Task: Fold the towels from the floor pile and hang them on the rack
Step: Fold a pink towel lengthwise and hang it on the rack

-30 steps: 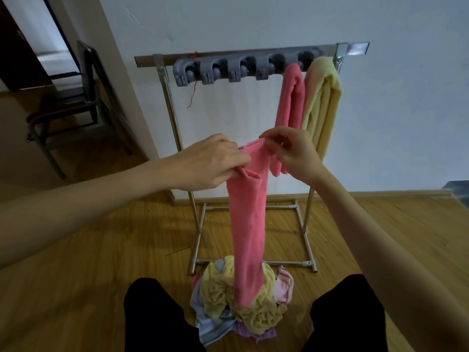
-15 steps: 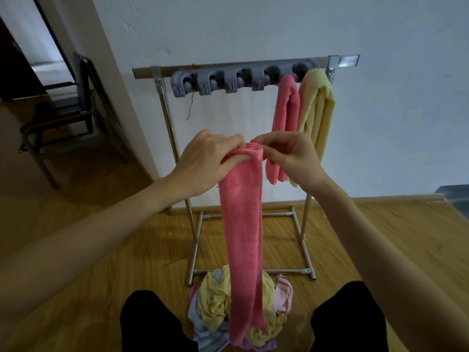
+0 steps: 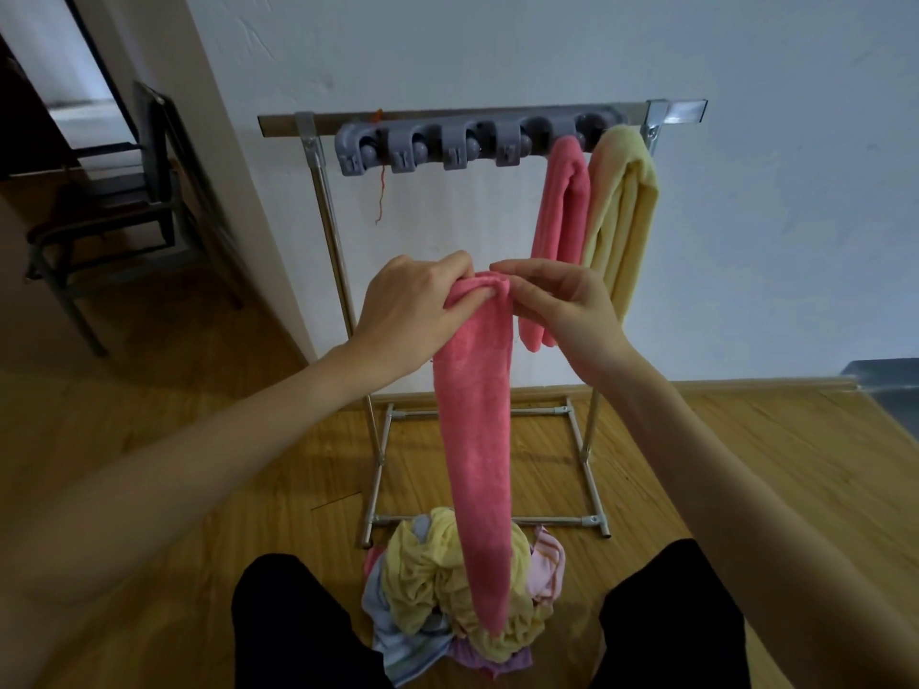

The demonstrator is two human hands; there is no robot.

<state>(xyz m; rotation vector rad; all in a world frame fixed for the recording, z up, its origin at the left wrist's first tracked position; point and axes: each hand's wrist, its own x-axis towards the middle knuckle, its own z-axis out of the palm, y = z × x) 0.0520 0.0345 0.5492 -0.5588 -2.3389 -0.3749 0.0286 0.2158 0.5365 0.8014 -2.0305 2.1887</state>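
While pinched at its top fold by left hand [image 3: 415, 303] and right hand [image 3: 562, 303], pink towel [image 3: 477, 440] hangs as a long narrow strip before rack [image 3: 318, 156], lower end over floor pile [image 3: 422, 579]. Noted on rack's right end: second pink towel [image 3: 559, 211] beside yellow towel [image 3: 621, 211], touching.

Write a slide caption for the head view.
Both hands grip folded pink towel before rack.
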